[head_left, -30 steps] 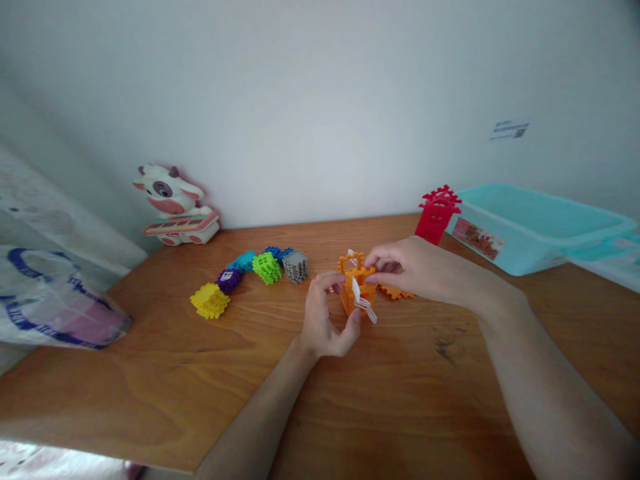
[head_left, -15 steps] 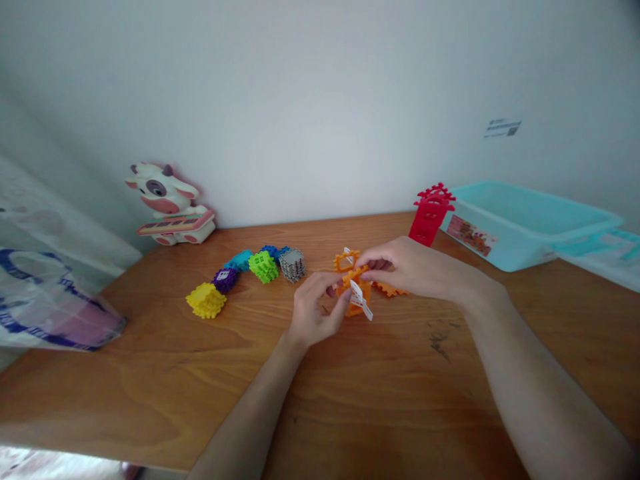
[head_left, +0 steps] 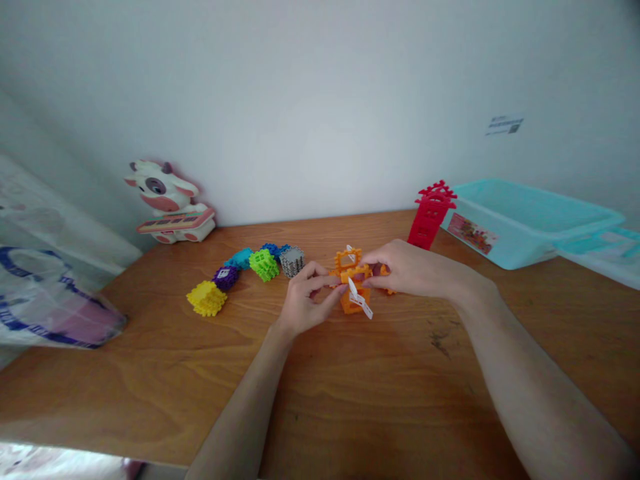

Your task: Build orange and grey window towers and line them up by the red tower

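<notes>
An orange structure of interlocking building tiles [head_left: 356, 300] stands on the table, with square window openings and a white four-bladed piece [head_left: 358, 299] on its near face. My left hand [head_left: 311, 299] pinches its left side between thumb and fingertips. From the right, my right hand [head_left: 407, 268] has its fingers closed on the orange top edge. A small orange part shows by the right fingers; whether it is joined to the rest I cannot tell. Behind my right hand rises a red tower of the same kind of tiles [head_left: 429, 217], its base hidden.
Stacks of yellow [head_left: 207, 298], purple [head_left: 226, 277], green [head_left: 264, 265] and grey tiles [head_left: 293, 262], among blue ones, lie to the left. A cow toy keyboard [head_left: 175, 207] and a plastic bag [head_left: 55, 300] are farther left. A turquoise bin [head_left: 523, 233] stands at right.
My left hand has shifted slightly left, its fingers straighter. My right fingers have moved a little right and down along the orange structure, showing more of its top.
</notes>
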A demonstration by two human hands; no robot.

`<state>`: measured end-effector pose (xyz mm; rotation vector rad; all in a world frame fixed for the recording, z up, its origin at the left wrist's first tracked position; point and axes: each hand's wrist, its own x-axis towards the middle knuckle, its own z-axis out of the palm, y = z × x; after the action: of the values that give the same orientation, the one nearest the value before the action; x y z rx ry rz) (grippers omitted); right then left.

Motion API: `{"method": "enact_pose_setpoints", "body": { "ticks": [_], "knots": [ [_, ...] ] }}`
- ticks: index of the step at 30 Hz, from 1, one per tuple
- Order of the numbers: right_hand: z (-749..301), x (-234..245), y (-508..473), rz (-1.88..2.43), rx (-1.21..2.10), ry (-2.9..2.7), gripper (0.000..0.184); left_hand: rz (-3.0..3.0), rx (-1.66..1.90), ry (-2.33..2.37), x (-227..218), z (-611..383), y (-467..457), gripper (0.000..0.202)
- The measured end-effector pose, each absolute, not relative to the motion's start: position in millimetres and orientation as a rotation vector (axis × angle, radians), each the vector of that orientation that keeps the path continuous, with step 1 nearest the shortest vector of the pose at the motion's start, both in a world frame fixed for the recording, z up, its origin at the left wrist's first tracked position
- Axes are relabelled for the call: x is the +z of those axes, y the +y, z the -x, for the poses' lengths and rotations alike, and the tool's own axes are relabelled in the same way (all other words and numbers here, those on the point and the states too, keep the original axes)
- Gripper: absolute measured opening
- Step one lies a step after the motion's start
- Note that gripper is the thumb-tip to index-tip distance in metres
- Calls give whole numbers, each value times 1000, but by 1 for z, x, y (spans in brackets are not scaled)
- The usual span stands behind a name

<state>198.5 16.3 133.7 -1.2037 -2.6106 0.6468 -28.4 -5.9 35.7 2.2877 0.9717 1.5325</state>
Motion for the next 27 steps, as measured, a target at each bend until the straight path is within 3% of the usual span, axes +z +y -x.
{"method": "enact_pose_setpoints", "body": {
  "ticks": [7, 21, 27],
  "knots": [
    [-196, 132, 16, 1198, 651, -2595, 16, -2285, 1340, 940, 34, 29, -7, 16],
    [-192, 129, 18, 1228, 590, -2624, 22, -2210, 1317, 936, 38, 28, -7, 19],
    [-192, 127, 18, 1233, 654, -2614, 15, -2233, 1324, 942, 37, 28, -8, 16]
  ]
}}
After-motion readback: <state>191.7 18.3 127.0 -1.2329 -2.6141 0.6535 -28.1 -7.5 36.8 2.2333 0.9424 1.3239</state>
